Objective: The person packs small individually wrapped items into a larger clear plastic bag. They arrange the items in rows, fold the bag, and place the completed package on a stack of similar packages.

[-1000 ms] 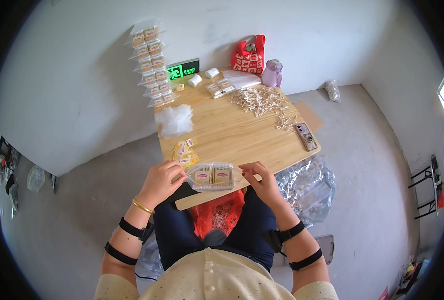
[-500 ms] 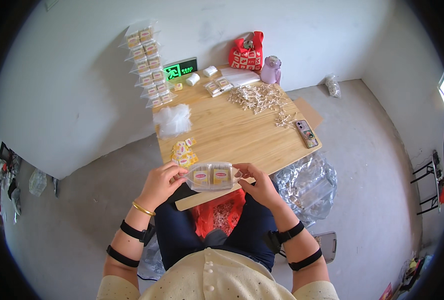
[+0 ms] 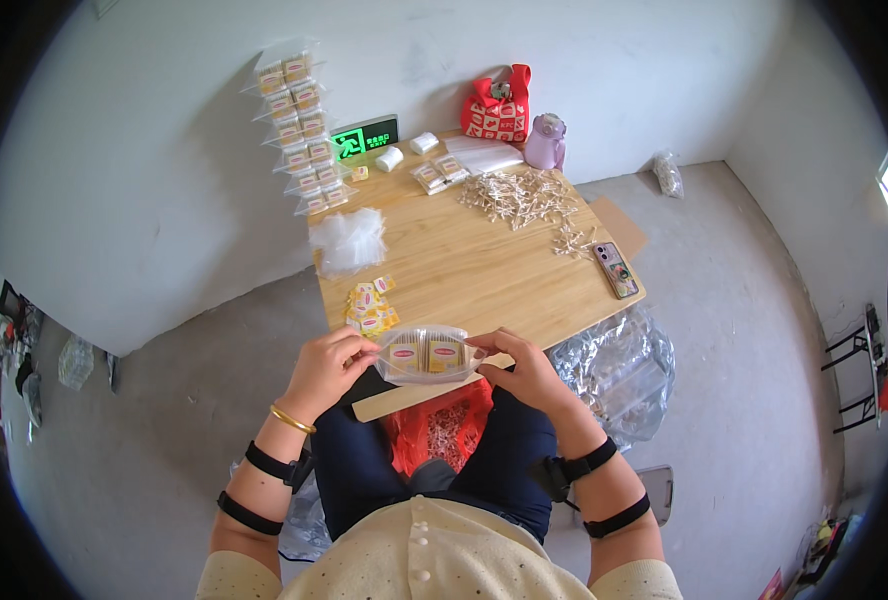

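Note:
Between my two hands, over the near edge of the table, is a clear plastic bag [image 3: 425, 377] of cotton swabs, with two bundles and yellow-and-white labels side by side in it. My left hand [image 3: 336, 362] pinches the bag's left end. At the right end, my right hand [image 3: 509, 362] grips the plastic between thumb and fingers. Just beyond my left hand lies a loose pile of yellow-and-white label cards [image 3: 369, 308]. Farther back on the left is a heap of empty clear bags [image 3: 348, 242].
The wooden table [image 3: 444, 260] bears loose cotton swabs [image 3: 524, 197], a phone [image 3: 616, 270], a lilac jug [image 3: 545, 141] and a red bag [image 3: 496, 110]. A tall stack of filled packs [image 3: 302, 130] rises at the back left, beside a green sign [image 3: 364, 138]. A red plastic bag [image 3: 442, 430] hangs between my knees.
Both hands still hold the bag at its ends. Its upper edge has opened slightly wider. The whole view has shifted a little.

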Demonstrator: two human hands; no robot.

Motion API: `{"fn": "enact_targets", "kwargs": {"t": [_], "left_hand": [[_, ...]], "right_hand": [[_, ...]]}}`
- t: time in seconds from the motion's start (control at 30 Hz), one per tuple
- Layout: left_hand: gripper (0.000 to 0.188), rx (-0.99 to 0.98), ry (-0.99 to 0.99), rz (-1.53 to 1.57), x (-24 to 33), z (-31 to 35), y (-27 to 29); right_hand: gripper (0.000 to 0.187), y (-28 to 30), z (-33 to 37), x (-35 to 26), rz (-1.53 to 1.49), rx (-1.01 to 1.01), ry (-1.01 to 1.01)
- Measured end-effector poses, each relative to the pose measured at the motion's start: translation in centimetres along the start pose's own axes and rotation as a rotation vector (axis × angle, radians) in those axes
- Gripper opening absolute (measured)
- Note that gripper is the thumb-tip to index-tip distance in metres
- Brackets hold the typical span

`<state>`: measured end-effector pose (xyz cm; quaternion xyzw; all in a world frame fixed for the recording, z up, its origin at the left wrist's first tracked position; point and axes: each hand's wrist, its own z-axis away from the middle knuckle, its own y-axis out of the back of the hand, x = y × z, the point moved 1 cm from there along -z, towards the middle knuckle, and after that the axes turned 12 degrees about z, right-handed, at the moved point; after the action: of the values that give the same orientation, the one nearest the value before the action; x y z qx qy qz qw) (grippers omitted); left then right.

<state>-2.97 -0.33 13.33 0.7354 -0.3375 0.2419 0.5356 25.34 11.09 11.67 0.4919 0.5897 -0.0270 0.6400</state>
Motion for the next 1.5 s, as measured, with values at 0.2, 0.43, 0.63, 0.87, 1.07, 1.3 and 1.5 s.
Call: {"fn": "enact_targets", "kwargs": {"t": [0.2, 0.43, 0.63, 0.87, 1.07, 1.3, 1.5], "left_hand": [[0.009, 0.016, -0.032, -0.028, 0.0, -0.1, -0.1], [0.009, 0.024, -0.039, -0.033, -0.2, 0.0, -0.3], [0.008, 0.021, -0.046, -0.027, -0.1, -0.1, -0.4], [0.008, 0.023, -0.045, -0.036, -0.2, 0.0, -0.2], [0.007, 0.024, -0.038, -0.023, -0.5, 0.1, 0.1], [0.004, 0.015, -0.068, -0.07, 0.0, -0.2, 0.4], [0.008, 0.013, -0.108, -0.153, 0.4, -0.4, 0.6]], "right_hand": [[0.043, -0.1, 0.1, 0.2, 0.012, -0.011, 0.0], [0.043, -0.1, 0.7, -0.3, -0.012, -0.019, -0.036], [0.04, -0.4, 0.8, -0.1, 0.015, 0.027, -0.019], [0.026, -1.1, 0.6, -0.3, 0.014, 0.129, -0.061], [0.018, -1.2, 0.6, -0.2, 0.036, 0.189, -0.095], [0.011, -1.3, 0.6, 1.2, 0.078, 0.279, -0.129], [0.007, -0.6, -0.6, 1.3, 0.061, 0.319, -0.171]]}}
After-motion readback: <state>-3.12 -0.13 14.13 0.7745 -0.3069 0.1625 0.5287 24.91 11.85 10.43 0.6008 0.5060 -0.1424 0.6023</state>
